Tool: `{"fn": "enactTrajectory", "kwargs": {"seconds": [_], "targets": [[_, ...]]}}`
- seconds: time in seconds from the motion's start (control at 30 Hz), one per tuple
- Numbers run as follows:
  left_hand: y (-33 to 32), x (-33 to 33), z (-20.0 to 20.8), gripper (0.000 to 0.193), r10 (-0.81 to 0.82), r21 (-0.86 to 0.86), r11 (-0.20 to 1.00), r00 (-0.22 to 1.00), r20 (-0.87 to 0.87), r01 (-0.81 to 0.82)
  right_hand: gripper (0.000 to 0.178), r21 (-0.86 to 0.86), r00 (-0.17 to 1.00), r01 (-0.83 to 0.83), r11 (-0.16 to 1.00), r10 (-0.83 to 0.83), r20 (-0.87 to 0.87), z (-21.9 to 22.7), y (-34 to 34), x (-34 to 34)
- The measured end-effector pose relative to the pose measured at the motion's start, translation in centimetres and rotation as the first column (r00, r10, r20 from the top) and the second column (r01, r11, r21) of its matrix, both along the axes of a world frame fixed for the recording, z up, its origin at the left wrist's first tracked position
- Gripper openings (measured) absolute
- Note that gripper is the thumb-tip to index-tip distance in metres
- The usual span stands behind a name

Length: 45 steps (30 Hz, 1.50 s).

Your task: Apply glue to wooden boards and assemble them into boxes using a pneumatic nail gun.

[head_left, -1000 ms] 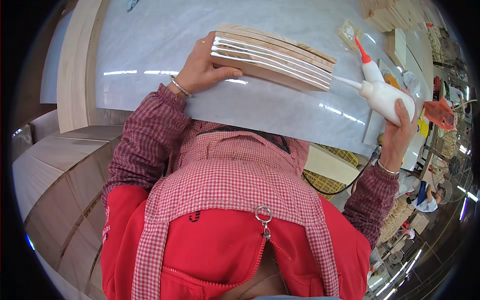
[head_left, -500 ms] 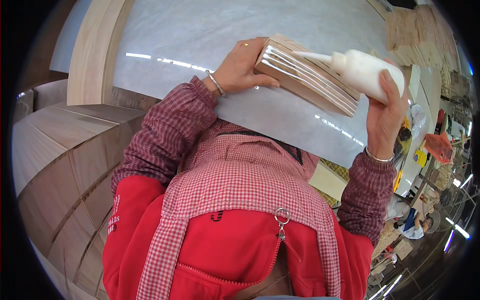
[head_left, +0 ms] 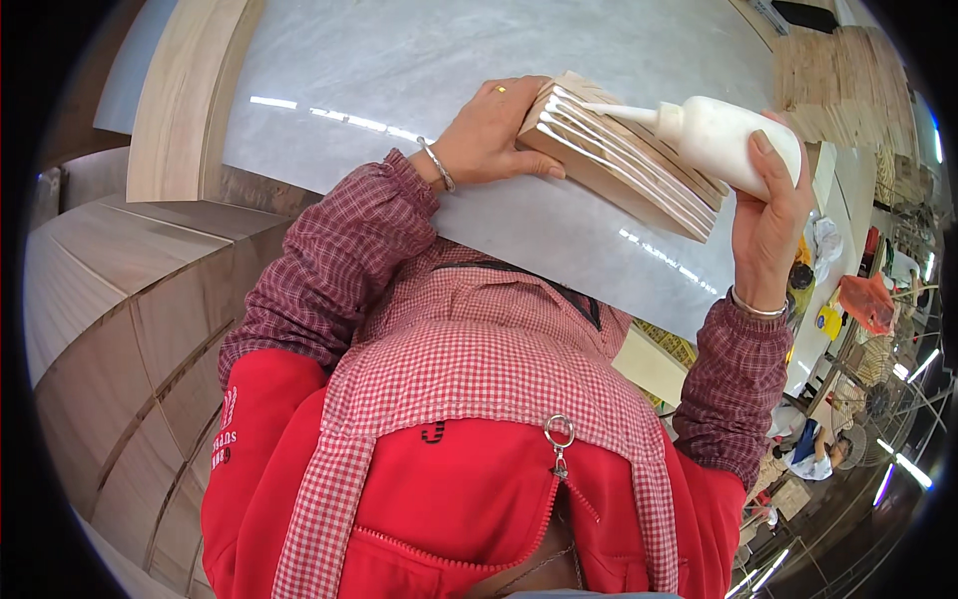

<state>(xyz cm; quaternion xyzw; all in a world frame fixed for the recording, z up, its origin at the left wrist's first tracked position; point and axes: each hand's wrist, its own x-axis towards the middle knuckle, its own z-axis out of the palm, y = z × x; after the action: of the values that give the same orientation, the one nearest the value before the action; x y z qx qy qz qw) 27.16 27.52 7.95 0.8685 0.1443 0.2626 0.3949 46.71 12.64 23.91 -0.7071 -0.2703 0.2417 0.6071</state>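
A stack of wooden strips (head_left: 621, 180) lies slantwise over the grey worktop, its edges facing up. White beads of glue run lengthwise along several of them. My left hand (head_left: 504, 130) is closed on the stack's left end, thumb along the near side and the other fingers mostly hidden behind it. In my right hand (head_left: 773, 215) is a white squeeze glue bottle (head_left: 723, 145), tipped nearly level. Its thin nozzle points left, with the tip over the stack's left end near the start of the glue lines.
Beneath the stack spreads a glossy grey worktop (head_left: 349, 60). A thick wooden board (head_left: 170, 110) stands at its left, above large wooden panels (head_left: 80, 260). Piled thin wood pieces (head_left: 838, 90) are at the far right. A red bag (head_left: 866, 302) and a person (head_left: 813, 454) appear farther right.
My left hand and the wooden stack have shifted slightly right. The glue bottle has moved a little left relative to the stack, its nozzle still over the left end.
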Motion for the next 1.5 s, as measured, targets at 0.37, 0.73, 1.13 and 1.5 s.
{"fn": "enactTrajectory", "kwargs": {"seconds": [0.37,0.73,1.13,1.5], "targets": [[0.5,0.0,-0.3,0.085,-0.054,-0.12,0.991,0.998,0.018,0.055,0.039,0.005,0.992,0.124,0.992,-0.124,0.012,0.3,-5.9,2.8],[0.2,-0.5,-0.6,0.08,-0.016,-0.178,0.984,1.0,0.015,0.018,0.039,0.021,0.966,0.256,0.966,-0.257,0.042,0.2,-12.0,5.9],[0.4,-0.3,1.0,0.081,-0.042,-0.179,0.983,0.999,-0.002,0.041,0.042,0.074,0.945,0.308,0.948,-0.297,-0.135,0.8,-9.7,4.3],[0.0,-0.3,0.5,0.081,-0.024,-0.047,0.999,1.0,0.015,0.024,0.041,0.094,0.991,0.024,0.995,-0.012,-0.133,0.3,1.5,-0.8]]}}
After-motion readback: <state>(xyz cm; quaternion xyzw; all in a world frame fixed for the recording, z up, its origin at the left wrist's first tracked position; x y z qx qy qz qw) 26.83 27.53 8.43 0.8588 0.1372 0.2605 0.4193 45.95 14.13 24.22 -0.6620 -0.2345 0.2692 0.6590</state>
